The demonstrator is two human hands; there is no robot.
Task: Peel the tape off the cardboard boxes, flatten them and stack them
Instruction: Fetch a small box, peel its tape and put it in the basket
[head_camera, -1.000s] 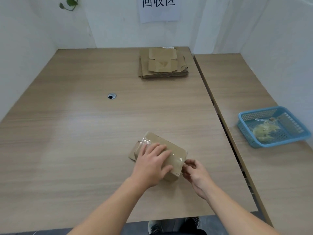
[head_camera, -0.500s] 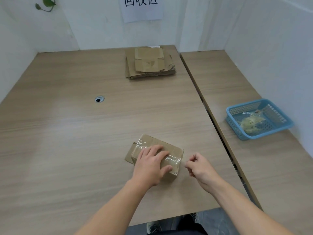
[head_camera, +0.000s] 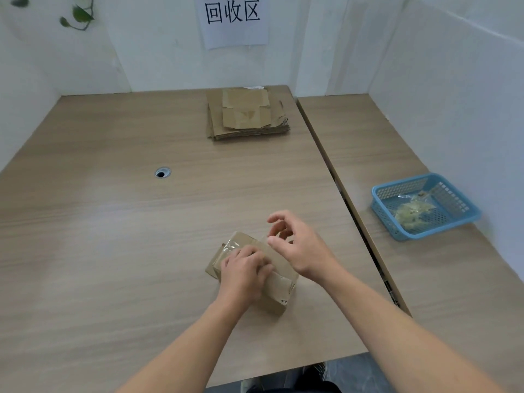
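Small cardboard box [head_camera: 279,293] lies near front edge of desk [head_camera: 113,222]. Left hand [head_camera: 243,272] rests on top of it, fingers spread, pressing down. Right hand [head_camera: 300,248] raised just above box's far end, fingers curled, thumb and forefinger pinching lifted end of clear tape [head_camera: 232,246]. Flattened cardboard stack [head_camera: 246,117] at desk's far edge. Blue basket [head_camera: 439,232] with tape scraps on adjoining desk at right.
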